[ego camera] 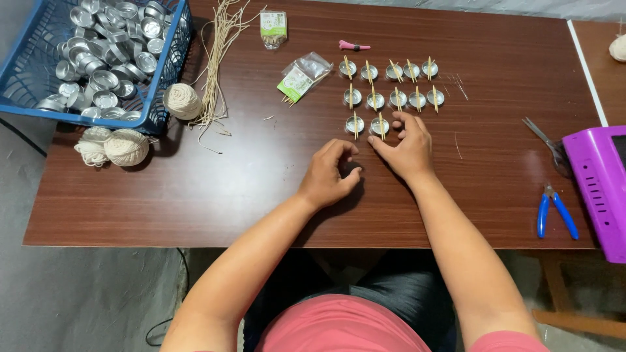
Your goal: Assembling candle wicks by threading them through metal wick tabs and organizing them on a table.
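Small round metal cups (396, 98), each with a thin wooden stick laid across it, stand in three rows on the brown table (195, 189). My right hand (407, 148) rests at the right end of the nearest row, its fingertips beside the cup (379, 125) there. Whether anything lies under those fingers is hidden. My left hand (328, 175) sits on the table just left of it, fingers curled in a claw toward the thumb. Only a dark gap shows inside that hand.
A blue basket (166, 78) full of empty metal cups stands at the far left, with balls of white string (126, 146) and a bundle of wicks (218, 58) beside it. Stick packets (300, 78), a pink tool (353, 46), scissors (551, 145), blue pliers (554, 208) and a purple box (600, 189) lie around.
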